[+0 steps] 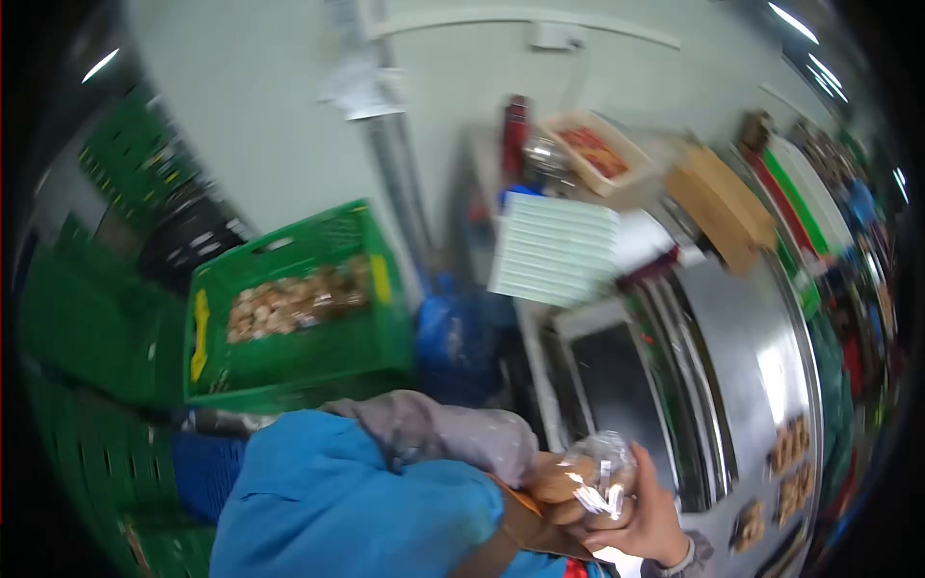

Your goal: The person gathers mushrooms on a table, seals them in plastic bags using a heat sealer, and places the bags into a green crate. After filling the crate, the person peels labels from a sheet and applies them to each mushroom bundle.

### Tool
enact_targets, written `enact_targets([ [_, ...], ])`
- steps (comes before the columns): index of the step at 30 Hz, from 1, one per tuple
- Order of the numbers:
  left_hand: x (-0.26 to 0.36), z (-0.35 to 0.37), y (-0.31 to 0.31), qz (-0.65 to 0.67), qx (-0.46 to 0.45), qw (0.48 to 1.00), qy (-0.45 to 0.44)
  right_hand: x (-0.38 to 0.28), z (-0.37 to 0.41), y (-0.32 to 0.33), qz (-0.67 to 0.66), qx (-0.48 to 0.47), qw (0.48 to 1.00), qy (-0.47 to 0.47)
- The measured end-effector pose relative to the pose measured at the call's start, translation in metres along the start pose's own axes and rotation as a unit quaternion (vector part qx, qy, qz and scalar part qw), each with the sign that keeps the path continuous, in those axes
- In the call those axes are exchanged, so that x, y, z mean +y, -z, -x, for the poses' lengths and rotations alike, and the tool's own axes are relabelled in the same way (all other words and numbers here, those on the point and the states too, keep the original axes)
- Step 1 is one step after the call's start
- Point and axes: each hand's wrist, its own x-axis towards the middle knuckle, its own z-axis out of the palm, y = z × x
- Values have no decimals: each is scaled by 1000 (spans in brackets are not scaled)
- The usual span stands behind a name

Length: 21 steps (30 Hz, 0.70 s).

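A clear plastic bag [605, 485] of rounded brown pieces, whose kind I cannot make out, is held in front of my body. My right hand [657, 518] curls around its right side and underside, fingers closed on it. From the left, my grey sleeve [462, 430] reaches across to the bag's left side. My left hand [541, 469] shows only in part there, against the bag; its fingers cannot be told apart from the brown pieces.
A green crate [289, 371] with similar packs [299, 303] stands at left. On the right, a machine [626, 385] with a dark panel adjoins a steel table [747, 356] holding several brown packs [792, 445]. A cardboard box [721, 207] and a tub [602, 154] sit behind.
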Motion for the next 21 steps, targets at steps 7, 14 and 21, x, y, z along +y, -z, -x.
enact_targets([
  [7, 123, 187, -74, -357, 379, 853, 49, -57, -158, -72, -551, 21, 833, -43],
  [14, 125, 397, -162, -513, 550, 658, -28, -156, -386, -313, -578, -416, 651, -263],
  [21, 66, 503, -245, -181, 727, 574, -330, -149, -412, -621, -512, -442, 660, -328],
])
